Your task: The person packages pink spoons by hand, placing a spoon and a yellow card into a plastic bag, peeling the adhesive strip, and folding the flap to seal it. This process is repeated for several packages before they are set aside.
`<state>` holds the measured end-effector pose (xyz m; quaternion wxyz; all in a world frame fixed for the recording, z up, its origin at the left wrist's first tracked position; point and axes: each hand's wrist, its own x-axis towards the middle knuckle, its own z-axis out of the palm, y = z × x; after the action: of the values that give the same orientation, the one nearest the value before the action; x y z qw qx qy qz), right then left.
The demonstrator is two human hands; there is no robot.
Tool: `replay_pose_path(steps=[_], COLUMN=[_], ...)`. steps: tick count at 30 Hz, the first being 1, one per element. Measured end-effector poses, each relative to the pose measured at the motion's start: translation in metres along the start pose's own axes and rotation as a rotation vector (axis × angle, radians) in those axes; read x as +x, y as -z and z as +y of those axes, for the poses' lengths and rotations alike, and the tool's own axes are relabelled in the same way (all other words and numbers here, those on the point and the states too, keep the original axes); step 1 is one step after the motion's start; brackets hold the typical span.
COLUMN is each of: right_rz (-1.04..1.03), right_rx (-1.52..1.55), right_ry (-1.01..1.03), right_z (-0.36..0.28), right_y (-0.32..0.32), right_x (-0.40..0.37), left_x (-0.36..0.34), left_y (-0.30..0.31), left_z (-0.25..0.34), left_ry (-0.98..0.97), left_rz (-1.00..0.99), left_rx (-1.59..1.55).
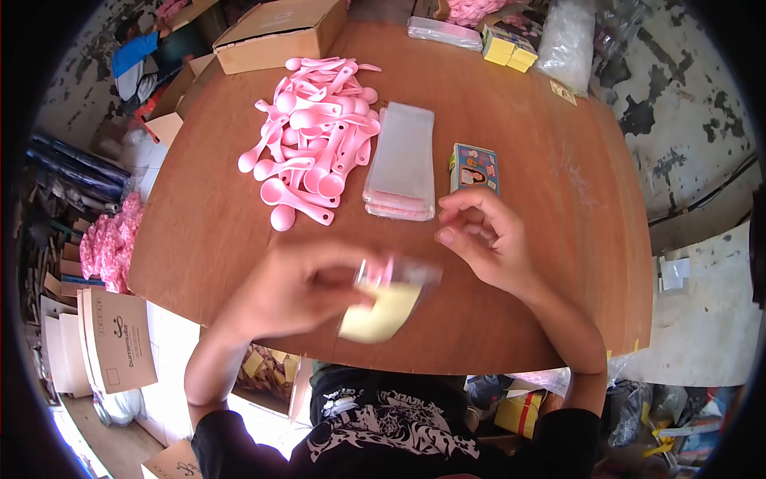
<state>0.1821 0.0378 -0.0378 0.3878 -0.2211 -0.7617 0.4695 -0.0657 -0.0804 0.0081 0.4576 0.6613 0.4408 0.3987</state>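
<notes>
My left hand (299,283) is closed on a clear packet (383,307) near the front edge of the table; the packet shows a pale yellow card and a bit of pink, blurred by motion. To its right, my right hand (487,239) is raised with curved fingers apart and nothing between them. Just beyond that hand stands a small blue printed box (476,166). A stack of clear plastic bags (403,156) lies at the middle of the table, beside a heap of pink measuring spoons (319,132).
A cardboard box (279,36) sits at the table's back left. Along the back right are yellow boxes (509,49), another pack of clear bags (444,33) and a large plastic-wrapped bundle (566,48). Cartons (120,339) stand on the floor at left.
</notes>
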Motion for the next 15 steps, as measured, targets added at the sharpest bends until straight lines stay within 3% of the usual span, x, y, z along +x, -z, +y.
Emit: replay_pose_path(steps=[1, 3, 4, 6, 7, 9, 13, 15], right_rz=[0.004, -0.189, -0.220, -0.246, -0.276, -0.325, -0.352, -0.346], right_rx=[0.001, -0.597, -0.640, -0.791, -0.949, -0.997, -1.064, -1.050], right_ry=[0.003, 0.275, 0.258, 0.308, 0.360, 0.315, 0.251, 0.257], right_z=[-0.007, -0.019, -0.017, -0.007, -0.002, 0.009, 0.025, 0.024], right_y=[0.004, 0.012, 0.010, 0.004, 0.002, -0.002, -0.007, -0.006], right_x=[0.006, 0.021, 0.025, 0.031, 0.032, 0.030, 0.027, 0.028], left_x=[-0.022, -0.059, -0.080, -0.108, -0.136, -0.170, -0.182, -0.147], left_y=[0.003, 0.005, 0.003, 0.003, 0.002, 0.005, 0.000, -0.015], left_z=[-0.003, 0.008, 0.003, -0.008, -0.034, -0.064, -0.072, -0.056], left_ry=[-0.119, -0.161, -0.052, 0.381, 0.485, 0.481, 0.576, 0.286], left_rz=[-0.136, -0.371, -0.469, -0.668, -0.646, -0.559, -0.657, -0.710], left_rx=[0.061, 0.272, 0.301, 0.428, 0.605, 0.792, 0.742, 0.433])
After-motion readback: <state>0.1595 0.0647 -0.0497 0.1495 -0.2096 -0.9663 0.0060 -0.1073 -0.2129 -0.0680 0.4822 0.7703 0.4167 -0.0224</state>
